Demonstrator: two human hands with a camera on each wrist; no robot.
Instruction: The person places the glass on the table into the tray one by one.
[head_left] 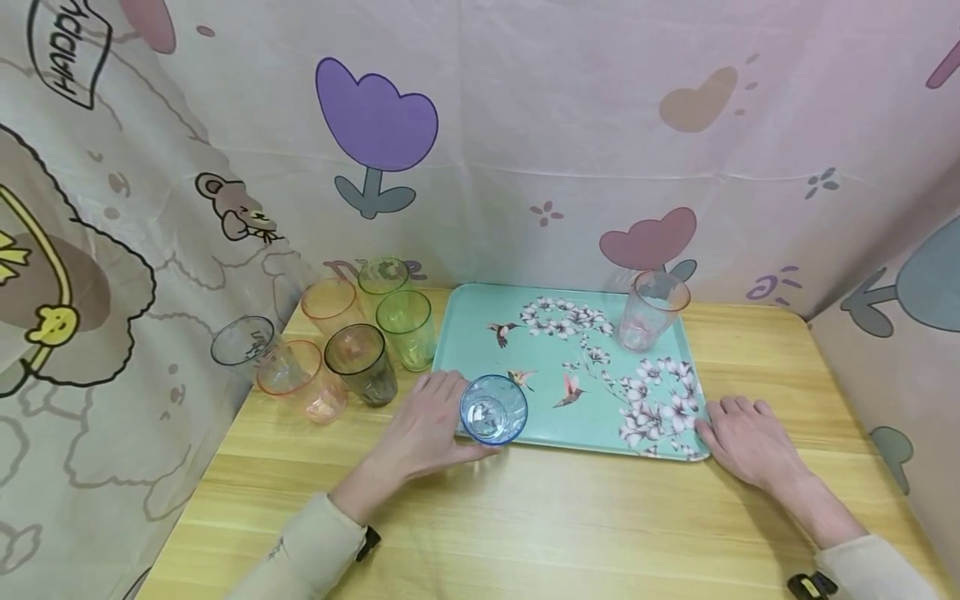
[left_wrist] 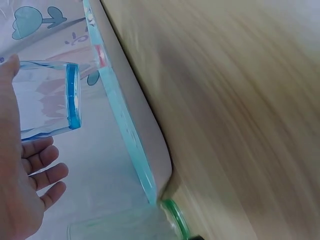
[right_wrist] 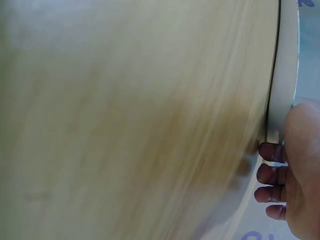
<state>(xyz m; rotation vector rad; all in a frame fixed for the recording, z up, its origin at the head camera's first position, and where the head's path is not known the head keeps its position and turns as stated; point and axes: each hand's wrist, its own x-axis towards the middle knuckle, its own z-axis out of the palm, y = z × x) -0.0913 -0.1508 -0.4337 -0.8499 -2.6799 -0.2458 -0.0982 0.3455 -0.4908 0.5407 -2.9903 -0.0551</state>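
Here's the left hand [head_left: 431,421], grasping the blue cup [head_left: 493,410] upright at the near edge of the tray [head_left: 465,337], towards its near-left corner; in the left wrist view the base looks clear of the rim. Placing looks to be the step, and the next move calls for a level lowering inside that edge. Across at the near-right corner, the right hand [head_left: 753,442] grips nothing, relaxed, thumb against the tray. One pink cup [head_left: 651,312] stands by the far-right corner; six more crowd beyond the left edge! Tough to read: the near-left corner sits behind the left hand, the colourless cup [head_left: 258,358] melts into the backdrop, and the right wrist view cuts that hand off.
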